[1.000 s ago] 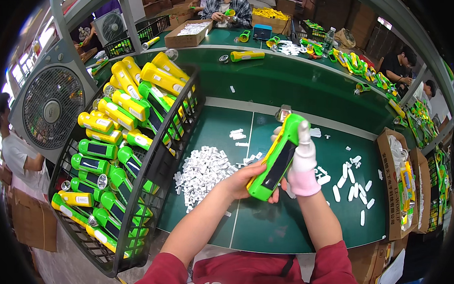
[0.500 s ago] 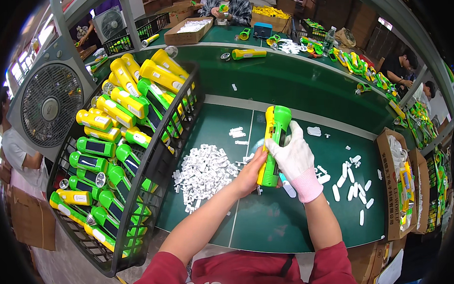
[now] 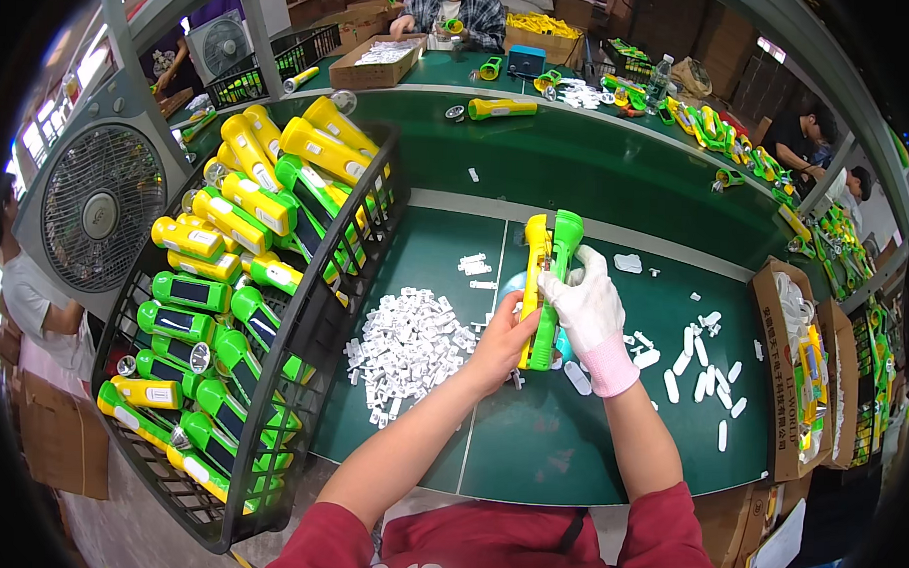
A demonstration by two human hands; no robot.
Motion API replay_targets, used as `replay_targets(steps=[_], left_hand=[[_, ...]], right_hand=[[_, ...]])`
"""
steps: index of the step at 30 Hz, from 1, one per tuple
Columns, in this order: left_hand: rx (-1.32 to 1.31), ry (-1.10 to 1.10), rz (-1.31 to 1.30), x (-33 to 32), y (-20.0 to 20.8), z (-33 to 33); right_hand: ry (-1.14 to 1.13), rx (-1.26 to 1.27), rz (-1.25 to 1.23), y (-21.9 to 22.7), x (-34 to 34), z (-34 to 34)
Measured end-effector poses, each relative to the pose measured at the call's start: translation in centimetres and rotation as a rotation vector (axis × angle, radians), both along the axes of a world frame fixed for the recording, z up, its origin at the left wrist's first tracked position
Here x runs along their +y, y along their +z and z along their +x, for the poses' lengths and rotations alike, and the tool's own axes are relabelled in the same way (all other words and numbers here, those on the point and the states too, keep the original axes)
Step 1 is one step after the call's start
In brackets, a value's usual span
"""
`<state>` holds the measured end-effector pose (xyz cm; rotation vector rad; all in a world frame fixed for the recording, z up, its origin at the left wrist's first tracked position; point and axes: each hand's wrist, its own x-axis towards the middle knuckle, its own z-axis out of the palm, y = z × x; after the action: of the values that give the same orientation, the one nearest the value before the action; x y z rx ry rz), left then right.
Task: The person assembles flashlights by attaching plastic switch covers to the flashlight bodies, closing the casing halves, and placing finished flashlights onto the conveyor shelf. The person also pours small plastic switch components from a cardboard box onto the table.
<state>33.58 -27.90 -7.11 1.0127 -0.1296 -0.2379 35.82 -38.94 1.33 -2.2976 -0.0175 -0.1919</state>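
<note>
Over the middle of the green table, a flashlight body is parted lengthwise into a yellow half-shell [image 3: 536, 242] and a green half-shell [image 3: 567, 231]. A gap runs between them at the top, with small inner parts showing in it; lower down the halves are close together. My bare left hand [image 3: 500, 348] is closed on the lower end of the yellow half. My right hand [image 3: 590, 314], in a white glove with a pink cuff, grips the green half. Part of a pale blue round object shows behind the flashlight. Left of my hands lies a heap of small white plastic parts [image 3: 412, 348].
A black crate [image 3: 312, 349] full of yellow and green flashlights stands at left, beside a grey fan [image 3: 102, 212]. White oval pieces [image 3: 671, 385] lie scattered at right, near a cardboard box [image 3: 786, 396]. Beyond a raised green ledge [image 3: 579, 153], other people work among flashlight parts.
The two flashlight halves have come apart at the top, the yellow one tilting left and the green one right. My right hand has shifted slightly. A person across the table has moved a hand.
</note>
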Motion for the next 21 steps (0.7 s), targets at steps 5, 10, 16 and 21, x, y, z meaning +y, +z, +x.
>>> replay_targets(steps=[5,10,16,21], left_hand=[[0.029,-0.006,0.012,0.1,0.7,-0.3],[-0.072,0.08,0.049,0.1,-0.4,0.2],[-0.129,0.014,0.14,0.3,0.4,-0.2],[-0.159,0.072,0.192,0.0,-0.3,0.0]], right_hand=[[-0.009,-0.031,-0.003,-0.5,0.1,0.1],[0.008,-0.051,-0.012,-0.6,0.6,-0.2],[0.04,-0.131,0.012,-1.0,0.4,-0.1],[0.093,-0.055,-0.03,-0.6,0.1,0.0]])
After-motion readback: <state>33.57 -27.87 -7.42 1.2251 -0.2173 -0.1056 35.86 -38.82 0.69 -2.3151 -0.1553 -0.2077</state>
